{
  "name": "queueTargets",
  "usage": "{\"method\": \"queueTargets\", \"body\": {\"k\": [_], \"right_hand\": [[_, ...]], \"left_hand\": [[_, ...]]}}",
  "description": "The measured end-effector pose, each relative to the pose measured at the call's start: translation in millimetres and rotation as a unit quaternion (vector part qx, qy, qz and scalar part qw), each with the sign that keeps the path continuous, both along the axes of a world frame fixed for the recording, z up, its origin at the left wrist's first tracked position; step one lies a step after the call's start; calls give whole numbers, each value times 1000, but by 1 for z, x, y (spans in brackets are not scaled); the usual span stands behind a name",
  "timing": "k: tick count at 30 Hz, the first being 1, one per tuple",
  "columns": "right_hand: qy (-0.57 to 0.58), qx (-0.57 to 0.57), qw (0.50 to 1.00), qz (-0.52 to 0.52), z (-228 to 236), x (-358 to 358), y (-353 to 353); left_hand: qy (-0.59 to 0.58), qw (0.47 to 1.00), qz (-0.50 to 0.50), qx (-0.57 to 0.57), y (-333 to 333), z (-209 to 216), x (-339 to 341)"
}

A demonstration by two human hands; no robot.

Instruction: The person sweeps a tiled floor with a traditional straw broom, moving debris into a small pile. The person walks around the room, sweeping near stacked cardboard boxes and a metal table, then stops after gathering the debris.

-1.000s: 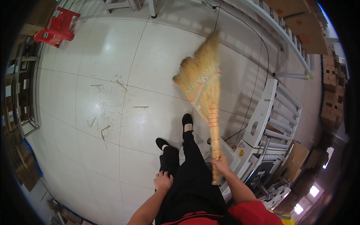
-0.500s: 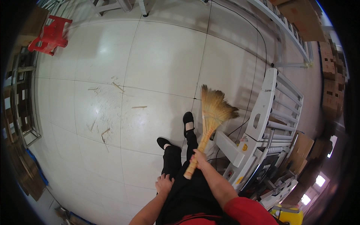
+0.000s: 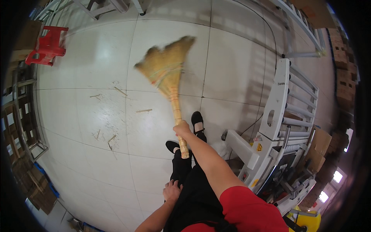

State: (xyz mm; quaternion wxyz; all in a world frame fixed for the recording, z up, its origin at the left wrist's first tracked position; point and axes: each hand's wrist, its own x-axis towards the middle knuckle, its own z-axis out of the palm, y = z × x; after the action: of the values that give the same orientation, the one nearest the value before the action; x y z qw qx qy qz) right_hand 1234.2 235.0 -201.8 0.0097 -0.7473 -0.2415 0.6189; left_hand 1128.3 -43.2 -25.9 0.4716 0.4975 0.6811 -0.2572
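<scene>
The right hand (image 3: 182, 129) is clenched around the bamboo handle of a straw broom (image 3: 170, 83), whose blurred fan of bristles reaches out over the pale tiled floor (image 3: 89, 116) ahead of the person's black shoes (image 3: 197, 119). The left hand (image 3: 172, 191) rests loosely, fingers spread, against the dark trouser leg, holding nothing. Thin scraps of straw (image 3: 143, 111) lie scattered on the tiles to the left of the broom. A red plastic stool (image 3: 47, 45) stands at the far left, and a white roller conveyor frame (image 3: 278, 116) stands close on the right.
</scene>
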Motion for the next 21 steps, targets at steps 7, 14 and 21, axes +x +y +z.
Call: {"method": "queueTargets", "body": {"k": [7,14,21], "right_hand": [[-38,145,952,267,41,3,3],[-246,251,917,189,68,231,-48],[-196,28,977,77,20,268,48]], "left_hand": [[3,1000,22,-14,7,0,1],[-10,998,56,-15,16,4,10],[-20,994,105,-25,31,7,20]]}}
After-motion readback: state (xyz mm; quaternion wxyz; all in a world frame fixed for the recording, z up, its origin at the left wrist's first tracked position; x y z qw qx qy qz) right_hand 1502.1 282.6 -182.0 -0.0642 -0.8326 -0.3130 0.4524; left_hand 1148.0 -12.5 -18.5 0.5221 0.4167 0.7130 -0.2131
